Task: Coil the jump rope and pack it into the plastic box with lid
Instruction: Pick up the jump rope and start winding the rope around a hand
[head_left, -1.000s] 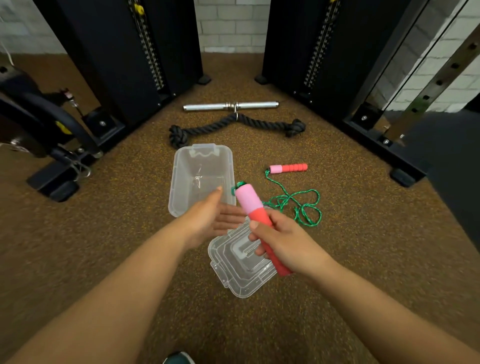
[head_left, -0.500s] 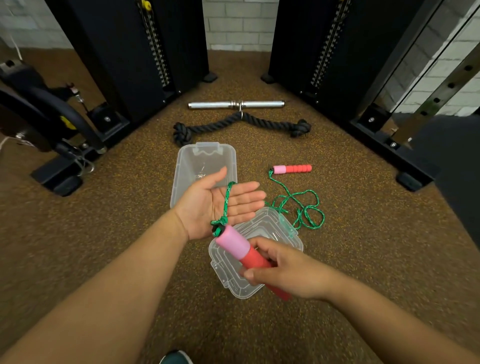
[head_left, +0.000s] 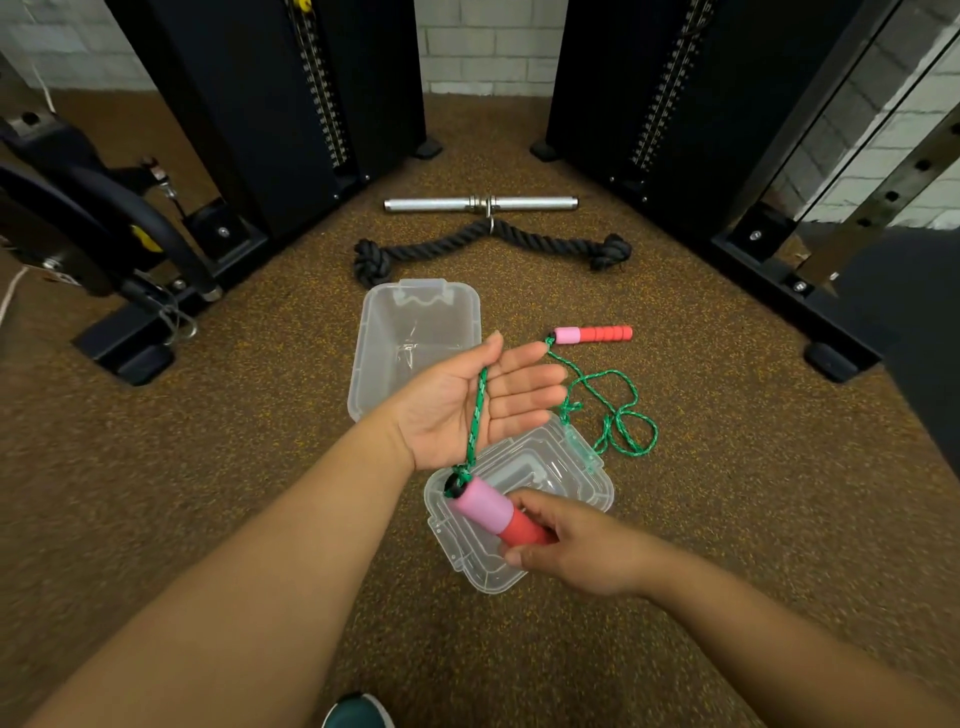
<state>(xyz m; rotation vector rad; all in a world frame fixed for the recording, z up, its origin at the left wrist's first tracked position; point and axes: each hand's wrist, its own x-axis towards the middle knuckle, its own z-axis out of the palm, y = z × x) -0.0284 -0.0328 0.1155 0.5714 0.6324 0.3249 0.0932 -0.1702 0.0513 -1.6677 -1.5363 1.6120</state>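
My right hand (head_left: 576, 551) grips one pink-and-red jump rope handle (head_left: 493, 509) above the clear lid (head_left: 566, 467), which lies on the floor. The green rope (head_left: 477, 415) runs from that handle up across the flat, upturned palm of my left hand (head_left: 467, 405), between thumb and fingers. The rest of the rope (head_left: 618, 415) lies in loose loops on the floor to the right, ending at the second handle (head_left: 592, 334). The clear plastic box (head_left: 410, 332) stands open and empty just beyond my left hand.
A steel bar (head_left: 480, 203) and a black knotted rope attachment (head_left: 488, 247) lie past the box. Black weight-stack towers (head_left: 291, 104) stand at left and right, a machine base (head_left: 124, 343) at left, a rack foot (head_left: 831, 358) at right. My shoe tip (head_left: 358, 714) shows at the bottom edge.
My left hand turned palm up and the rope now lies across it. My right hand pulled the handle down and toward me, below the left hand.
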